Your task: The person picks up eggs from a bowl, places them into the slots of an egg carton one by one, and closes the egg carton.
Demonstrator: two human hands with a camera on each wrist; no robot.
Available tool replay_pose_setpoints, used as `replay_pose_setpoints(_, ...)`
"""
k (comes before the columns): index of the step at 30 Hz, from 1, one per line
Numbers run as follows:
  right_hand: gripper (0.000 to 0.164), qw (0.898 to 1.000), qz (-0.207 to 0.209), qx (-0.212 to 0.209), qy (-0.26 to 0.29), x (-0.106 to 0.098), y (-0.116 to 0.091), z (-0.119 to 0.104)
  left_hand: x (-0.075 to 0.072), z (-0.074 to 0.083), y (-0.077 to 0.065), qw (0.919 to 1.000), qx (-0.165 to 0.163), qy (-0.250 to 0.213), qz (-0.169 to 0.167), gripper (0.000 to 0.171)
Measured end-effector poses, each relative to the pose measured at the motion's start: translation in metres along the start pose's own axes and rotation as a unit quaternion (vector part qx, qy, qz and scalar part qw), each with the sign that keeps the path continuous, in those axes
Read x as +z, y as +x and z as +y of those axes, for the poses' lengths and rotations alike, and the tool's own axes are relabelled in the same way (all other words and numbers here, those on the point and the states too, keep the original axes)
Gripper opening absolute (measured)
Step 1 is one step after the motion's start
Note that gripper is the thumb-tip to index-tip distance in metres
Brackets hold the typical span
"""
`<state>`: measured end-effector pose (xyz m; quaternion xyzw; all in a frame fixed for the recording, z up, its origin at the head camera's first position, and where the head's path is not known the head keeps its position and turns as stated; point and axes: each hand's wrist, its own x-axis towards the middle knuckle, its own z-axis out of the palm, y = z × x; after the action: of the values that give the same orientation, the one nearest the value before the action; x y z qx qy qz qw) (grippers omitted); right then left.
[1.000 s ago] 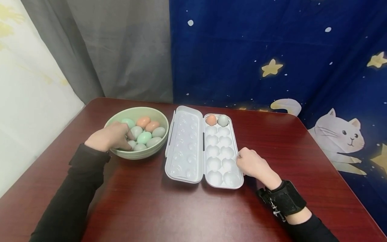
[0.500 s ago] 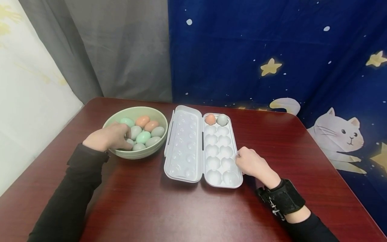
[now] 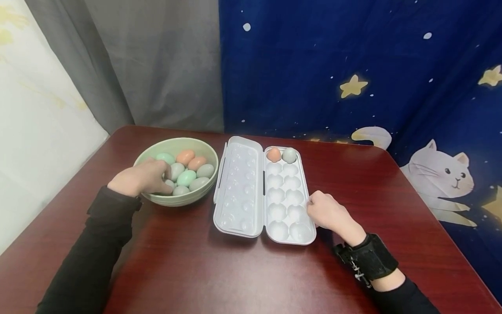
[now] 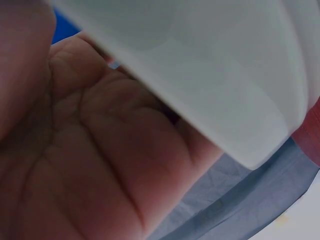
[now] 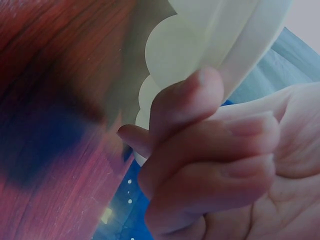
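Note:
My left hand [image 3: 141, 176] reaches over the near-left rim of a pale green bowl [image 3: 178, 200] that holds several grey, mint and orange eggs. Its thumb and fingers curl round a grey egg [image 3: 169, 185] inside; the far fingers are hidden among the eggs. From the left wrist, the bowl's wall [image 4: 225, 90] covers most of the fingers over the palm. My right hand [image 3: 327, 213], fingers curled, grips the right edge of an opened white egg carton [image 3: 284, 237]. An orange egg [image 3: 273, 155] and a grey egg [image 3: 289, 155] sit in its two farthest cups.
The carton's lid [image 3: 241, 187] lies open to the left, close beside the bowl. Everything stands on a dark red wooden table [image 3: 204, 279]. Behind its far edge hang a grey curtain [image 3: 168, 65] and a blue star-patterned curtain [image 3: 298, 69].
Almost nothing moves. My left hand stays in the bowl with its fingers slightly closer round the grey egg, and my right hand keeps its place at the carton's edge.

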<state>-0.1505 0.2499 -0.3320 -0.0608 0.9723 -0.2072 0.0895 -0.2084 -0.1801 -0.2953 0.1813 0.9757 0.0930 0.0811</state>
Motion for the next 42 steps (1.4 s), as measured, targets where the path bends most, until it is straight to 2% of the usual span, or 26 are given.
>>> replay_pose_setpoints(10, 0.032, 1.0, 0.001, 0.001, -0.003, -0.0011, -0.0005, 0.0012, -0.0031, 0.0041, 0.0, 0.9999, 0.005, 0.005, -0.011, 0.03)
replay_pose_setpoints(20, 0.032, 1.0, 0.004, -0.005, -0.002, 0.0018, 0.0006, 0.0041, -0.0023, 0.0044, 0.0, 1.0, 0.006, 0.005, -0.005, 0.031)
replay_pose_setpoints(42, 0.031, 1.0, 0.019, -0.014, -0.016, 0.0016, 0.0, 0.0017, -0.0074, 0.0086, -0.0064, 0.9995, 0.017, -0.027, 0.01, 0.022)
